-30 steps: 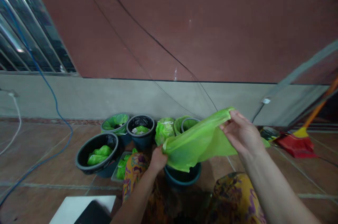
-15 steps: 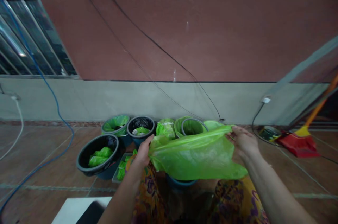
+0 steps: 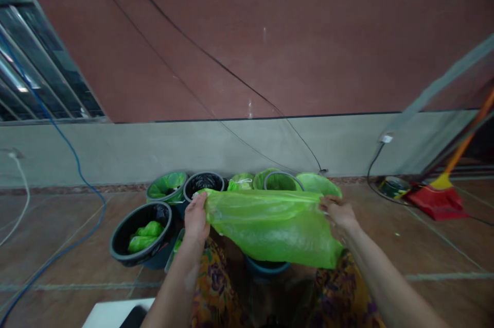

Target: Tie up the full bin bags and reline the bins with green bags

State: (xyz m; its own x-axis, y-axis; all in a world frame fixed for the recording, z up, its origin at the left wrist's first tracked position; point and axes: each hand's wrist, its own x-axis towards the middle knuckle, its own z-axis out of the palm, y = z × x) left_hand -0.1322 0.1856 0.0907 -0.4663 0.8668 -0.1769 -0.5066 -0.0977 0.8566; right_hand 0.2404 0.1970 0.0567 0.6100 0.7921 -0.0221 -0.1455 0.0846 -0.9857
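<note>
A translucent green plastic bag (image 3: 270,227) is stretched sideways in front of me, its upper edge nearly level. My left hand (image 3: 196,217) is closed on its left top corner. At the other end, my right hand (image 3: 339,212) pinches the right top corner, fingers partly hidden by the bag. Below the bag, between my knees, shows the rim of a blue bucket (image 3: 266,268); the bag covers most of it. Just beyond the bag stands a bin with a grey rim and green liner (image 3: 283,182).
Along the wall stand a green-lined bin (image 3: 166,187) and a black-lined bin (image 3: 204,182). A larger bin (image 3: 119,235) holding green bundles sits at left. A blue cable (image 3: 77,163) crosses the floor. At right lie a red dustpan (image 3: 438,203) and a round tin (image 3: 393,187).
My left hand has moved left and up a little, and my right hand slightly left and down. The bag is now pulled straighter and more level between them. The camera view has shifted slightly.
</note>
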